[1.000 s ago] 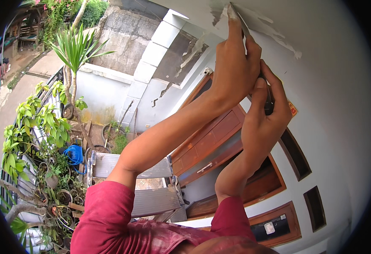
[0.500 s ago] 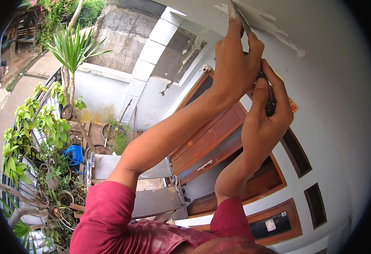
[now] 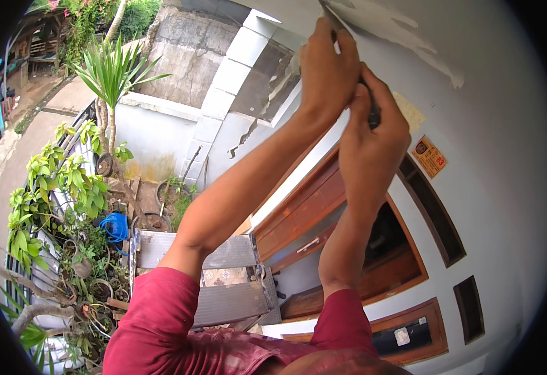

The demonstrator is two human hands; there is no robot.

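Both of my hands are raised to the top of the view, on one putty knife [image 3: 374, 116] with a dark handle and a thin metal blade. My left hand [image 3: 331, 78] is closed on its blade end, fingers stretched along the blade. Below it, my right hand [image 3: 375, 140] wraps around the handle. The blade's tip is up against the white surface, where wall and ceiling seem to meet; exact contact is hard to see. Beside the blade runs a rough, pale strip of filler [image 3: 426, 47] with ragged edges.
Underneath me stands a metal stepladder [image 3: 233, 300] with wide, worn treads. Wooden doors [image 3: 304, 234] and narrow wall openings [image 3: 432, 212] lie to the right, near an orange sticker [image 3: 429, 157]. Potted plants [image 3: 86, 250], a blue hose or basket [image 3: 115, 226] and a boundary wall [image 3: 154, 134] are at left.
Both hands have shifted left with the putty knife along the upper edge. The orange sticker, mostly hidden before, now shows fully. My view has turned slightly.
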